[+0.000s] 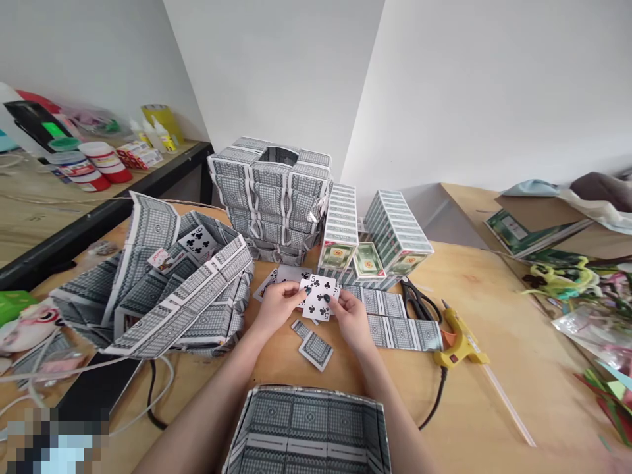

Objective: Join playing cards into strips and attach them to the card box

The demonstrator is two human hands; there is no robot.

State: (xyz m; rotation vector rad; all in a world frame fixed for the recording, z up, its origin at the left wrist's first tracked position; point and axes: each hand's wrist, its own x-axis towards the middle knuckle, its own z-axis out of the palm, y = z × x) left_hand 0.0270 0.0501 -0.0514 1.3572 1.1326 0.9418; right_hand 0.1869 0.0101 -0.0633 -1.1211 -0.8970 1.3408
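Both my hands hold one playing card (318, 297), a five of clubs, face up above the wooden table (494, 395). My left hand (277, 308) pinches its left edge and my right hand (351, 318) pinches its right edge. A few loose cards (316, 349) lie face down just below my hands. More cards (276, 276) lie behind the held one. A box-like piece made of card backs (309, 428) sits close to me between my forearms.
A big folded structure of glued cards (168, 289) lies at the left. A tall card-built box (271, 194) stands behind, with stacked card packs (375, 237) beside it. Black scissors (419, 299) and a yellow glue gun (459, 342) lie at the right. Craft clutter (582, 289) fills the far right.
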